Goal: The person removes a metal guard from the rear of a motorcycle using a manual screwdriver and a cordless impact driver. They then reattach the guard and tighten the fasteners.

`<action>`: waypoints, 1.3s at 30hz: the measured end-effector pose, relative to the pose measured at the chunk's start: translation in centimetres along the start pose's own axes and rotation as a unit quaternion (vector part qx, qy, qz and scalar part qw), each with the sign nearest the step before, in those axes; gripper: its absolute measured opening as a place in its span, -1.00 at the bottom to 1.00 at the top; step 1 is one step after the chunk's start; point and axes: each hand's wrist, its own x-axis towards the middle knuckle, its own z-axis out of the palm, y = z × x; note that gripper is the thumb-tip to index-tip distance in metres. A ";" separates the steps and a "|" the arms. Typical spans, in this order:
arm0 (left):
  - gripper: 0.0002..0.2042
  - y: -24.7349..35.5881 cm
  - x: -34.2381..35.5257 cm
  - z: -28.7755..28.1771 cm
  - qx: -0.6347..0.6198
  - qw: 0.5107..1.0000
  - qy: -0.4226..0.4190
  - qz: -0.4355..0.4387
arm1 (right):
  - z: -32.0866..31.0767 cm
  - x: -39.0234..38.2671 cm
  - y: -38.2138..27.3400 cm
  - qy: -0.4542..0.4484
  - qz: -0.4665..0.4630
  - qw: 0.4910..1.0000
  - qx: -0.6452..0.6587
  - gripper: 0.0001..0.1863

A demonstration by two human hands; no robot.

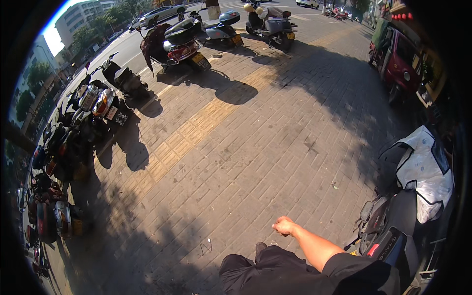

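Head view shows the right hand (284, 226) loosely closed and empty, left hand unseen, nearest the black scooter (393, 231) at near right, probably heavy and rigid, best held by its handlebar.

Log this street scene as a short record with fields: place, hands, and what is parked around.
place: brick pavement with a yellow tactile strip, partly in shade
right hand: right hand loosely closed, holding nothing, swung forward over the bricks
left hand: not in view
nearest thing: black scooter with a white cover, to the right
left side: row of parked scooters
far right: red three-wheeler
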 end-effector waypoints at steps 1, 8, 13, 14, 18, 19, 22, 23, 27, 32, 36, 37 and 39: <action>-0.84 0.6 1.3 -0.2 0.001 0.999 -0.001 -0.041 | -1.4 1.2 -3.4 0.002 -0.014 1.000 -0.022 -0.69; -0.85 20.2 13.1 7.8 0.014 0.999 -0.032 -0.022 | -9.5 15.3 -25.5 0.086 -0.033 0.995 -0.040 -0.68; -0.87 54.9 17.1 16.4 0.082 0.967 0.004 0.239 | -14.7 21.3 -35.1 0.116 0.063 0.990 -0.046 -0.71; -0.81 62.1 16.3 17.4 0.060 0.968 -0.005 0.243 | -15.6 22.2 -36.6 0.107 0.055 0.992 -0.043 -0.71; -0.79 85.9 16.2 22.8 0.066 0.929 -0.051 0.360 | -19.2 29.7 -40.5 0.113 0.108 0.984 0.084 -0.77; -0.79 90.0 17.0 24.1 0.062 0.923 -0.051 0.377 | -20.0 32.6 -41.8 0.113 0.122 0.982 0.090 -0.78; -0.81 97.6 19.7 27.9 0.042 0.936 -0.026 0.349 | -23.6 41.4 -48.7 0.108 0.132 0.977 0.131 -0.80; -0.84 99.0 20.3 29.2 0.004 0.956 -0.028 0.291 | -25.1 44.2 -53.0 0.118 0.100 0.985 0.076 -0.80; -0.87 99.4 24.6 33.5 0.018 0.990 -0.045 0.132 | -31.2 53.4 -74.3 0.112 0.007 0.990 0.080 -0.77; -0.89 102.0 33.2 38.4 0.030 0.997 -0.078 -0.004 | -38.4 59.6 -102.7 0.154 -0.216 0.963 0.040 -0.64; -0.89 111.9 42.0 43.6 0.033 0.995 -0.096 0.007 | -42.7 65.9 -116.8 0.099 -0.254 0.947 0.173 -0.68; -0.90 116.6 43.7 45.4 0.024 0.994 -0.104 0.039 | -43.6 67.5 -119.6 0.102 -0.270 0.941 0.175 -0.69; -0.90 127.5 45.3 48.3 0.006 0.986 -0.109 0.125 | -45.5 70.3 -124.2 0.098 -0.270 0.936 0.203 -0.68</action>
